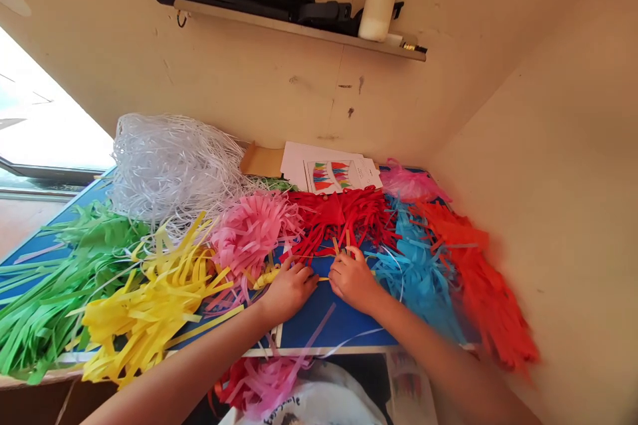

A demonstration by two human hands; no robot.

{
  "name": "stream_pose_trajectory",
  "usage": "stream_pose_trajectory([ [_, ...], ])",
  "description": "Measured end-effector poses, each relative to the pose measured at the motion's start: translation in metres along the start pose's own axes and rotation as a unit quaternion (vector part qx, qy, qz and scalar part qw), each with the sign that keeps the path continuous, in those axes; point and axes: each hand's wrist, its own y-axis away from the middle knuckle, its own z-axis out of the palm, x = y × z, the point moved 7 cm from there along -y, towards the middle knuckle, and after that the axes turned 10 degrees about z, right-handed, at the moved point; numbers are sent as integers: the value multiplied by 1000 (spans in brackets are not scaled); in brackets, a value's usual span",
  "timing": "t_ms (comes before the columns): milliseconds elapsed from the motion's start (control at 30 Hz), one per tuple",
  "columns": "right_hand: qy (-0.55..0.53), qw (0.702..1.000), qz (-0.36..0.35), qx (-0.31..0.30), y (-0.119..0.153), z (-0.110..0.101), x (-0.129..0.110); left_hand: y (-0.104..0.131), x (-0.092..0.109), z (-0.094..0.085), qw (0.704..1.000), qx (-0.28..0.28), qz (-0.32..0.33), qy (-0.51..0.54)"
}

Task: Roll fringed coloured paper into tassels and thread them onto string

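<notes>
My left hand (292,289) and my right hand (355,279) are close together over the blue tabletop (319,325). A thin yellow paper strip (323,279) runs across the small gap between them. Both hands have curled fingers, pinched on the strip's two sides. A twisted yellow paper piece (266,277) lies against my left hand. Just beyond the fingers spreads a heap of red paper fringe (343,216). Pink fringe (254,226) lies to the left, and light-blue fringe (416,265) lies right of my right hand.
Yellow fringe (144,312), green fringe (64,279) and a pile of white paper strings (169,159) cover the left side. Orange-red fringe (493,285) is at the right. A printed card (341,176) lies by the wall. Above, a shelf (299,21) carries a white bottle (379,0).
</notes>
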Motion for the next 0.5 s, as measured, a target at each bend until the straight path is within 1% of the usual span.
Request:
stream_pose_trajectory([
  [33,-31,999,23,3,0,-6,0,0,0,-7,1000,13,-6,-4],
  [100,-114,991,75,9,3,-24,-2,3,1,-32,998,56,-16,1],
  [167,-219,966,135,11,7,-44,-4,6,5,-64,993,112,-14,19],
  [200,-284,945,160,-7,7,-51,-5,7,8,-79,991,133,-4,29],
  [233,-358,916,178,-39,7,-54,-7,6,11,-93,988,149,7,37],
  [267,-439,875,191,-81,6,-54,-10,6,14,-105,986,160,15,43],
  [300,-519,821,202,-126,5,-51,-15,5,17,-114,984,171,19,49],
  [333,-592,760,214,-164,4,-46,-19,4,18,-121,981,183,17,56],
  [367,-650,700,229,-187,4,-41,-22,3,19,-125,978,195,10,66],
  [400,-692,649,248,-195,4,-35,-24,4,19,-127,975,208,-2,75],
  [433,-720,610,266,-195,5,-29,-26,4,18,-127,972,219,-14,83],
  [500,-755,558,283,-198,7,-18,-33,7,17,-123,968,229,-34,91],
])
